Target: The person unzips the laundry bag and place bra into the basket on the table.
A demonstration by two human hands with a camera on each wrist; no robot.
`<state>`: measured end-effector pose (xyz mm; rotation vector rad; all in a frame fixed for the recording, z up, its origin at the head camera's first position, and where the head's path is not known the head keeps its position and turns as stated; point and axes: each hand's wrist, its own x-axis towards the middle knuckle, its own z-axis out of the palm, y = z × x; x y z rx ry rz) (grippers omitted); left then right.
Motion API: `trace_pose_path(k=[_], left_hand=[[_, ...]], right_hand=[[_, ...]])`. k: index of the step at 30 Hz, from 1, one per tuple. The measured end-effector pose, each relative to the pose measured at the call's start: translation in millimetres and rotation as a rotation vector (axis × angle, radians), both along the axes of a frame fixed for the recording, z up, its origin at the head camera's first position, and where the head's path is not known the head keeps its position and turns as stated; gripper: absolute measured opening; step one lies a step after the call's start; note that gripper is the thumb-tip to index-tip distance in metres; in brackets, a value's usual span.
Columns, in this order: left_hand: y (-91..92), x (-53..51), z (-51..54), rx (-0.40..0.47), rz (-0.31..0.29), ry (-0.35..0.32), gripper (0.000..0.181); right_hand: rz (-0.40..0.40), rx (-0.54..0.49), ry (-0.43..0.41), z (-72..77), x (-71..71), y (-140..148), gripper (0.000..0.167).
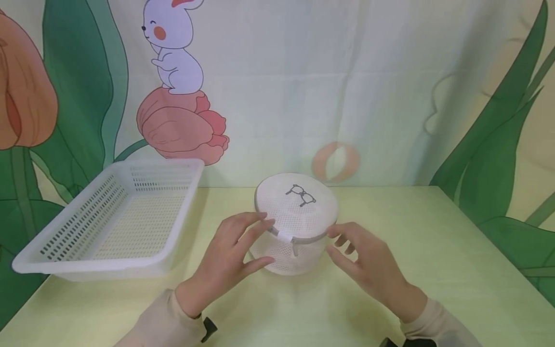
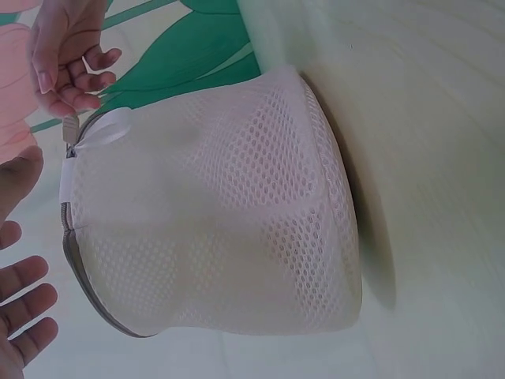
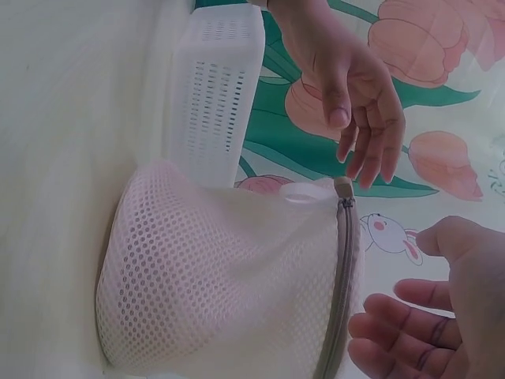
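Observation:
A round white mesh laundry bag (image 1: pixel 289 255) stands upright on the table, with a glasses-like drawing on its top. A grey zipper (image 3: pixel 341 268) runs around the top rim and looks closed along the part I can see. Its zipper pull (image 3: pixel 344 188) sits by a small white loop (image 2: pixel 106 130) at the front. My left hand (image 1: pixel 231 253) is at the bag's left front, its fingertips over the rim in the head view. On the right side, my right hand (image 1: pixel 368 262) hovers by the rim with loosely bent fingers. Neither hand grips anything; whether fingertips touch the rim I cannot tell.
To the left stands a white plastic basket (image 1: pixel 173 241) with slotted walls, nothing visible inside it. The pale green table (image 1: pixel 433 250) extends to the right of the bag. Behind it hangs a curtain (image 1: pixel 277 96) printed with a rabbit and tulips.

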<state>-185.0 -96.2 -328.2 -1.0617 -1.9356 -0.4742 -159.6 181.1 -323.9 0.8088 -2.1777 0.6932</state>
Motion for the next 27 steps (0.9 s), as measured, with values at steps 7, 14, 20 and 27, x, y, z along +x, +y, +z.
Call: trace_pose_path(k=[7,14,20,27], left_hand=[[8.1,-6.1,0.1,-0.029,-0.02,0.014,0.062],[15.8,-12.6,1.2,-0.057,-0.053,0.02,0.061],[20.8,-17.3,0.6,-0.086,-0.071,-0.022,0.062],[25.6,-25.5,-3.6,-0.103,-0.071,-0.05,0.064]], right_hand=[[0.025,-0.014,-0.017,-1.9,6.4,-8,0.027],[0.027,-0.018,-0.074,-6.1,8.8,-14,0.024],[0.034,-0.018,-0.09,-8.9,10.0,-18,0.025],[0.022,-0.008,-0.081,-10.5,10.9,-22,0.024]])
